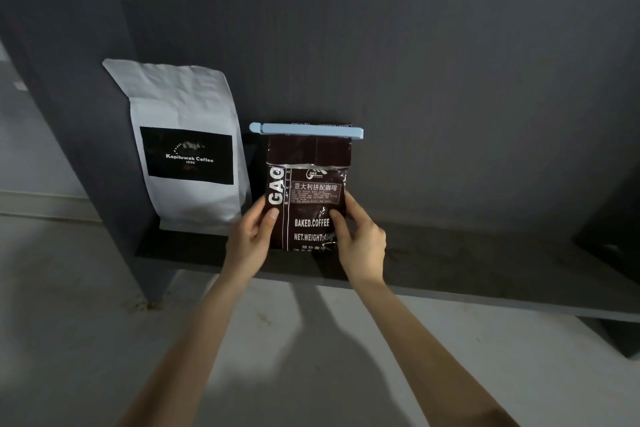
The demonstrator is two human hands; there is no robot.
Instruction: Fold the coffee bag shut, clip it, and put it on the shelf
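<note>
Dark shelf [450,263], grey back wall. Brown coffee bag [308,198] upright on shelf beside white Kopiluwak bag [187,149]; top folded, blue clip [306,131] on. Left hand [251,236], right hand [360,236] pinching bag's sides. Left to do: release.

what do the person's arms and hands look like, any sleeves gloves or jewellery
Both forearms are bare right up to the bottom edge of the picture, so no sleeve shows. The left hand and the right hand wear no gloves. No ring, watch or bracelet is visible on the fingers or wrists. The fingernails look short and unpainted, though the dim light makes finer detail hard to tell.
</note>
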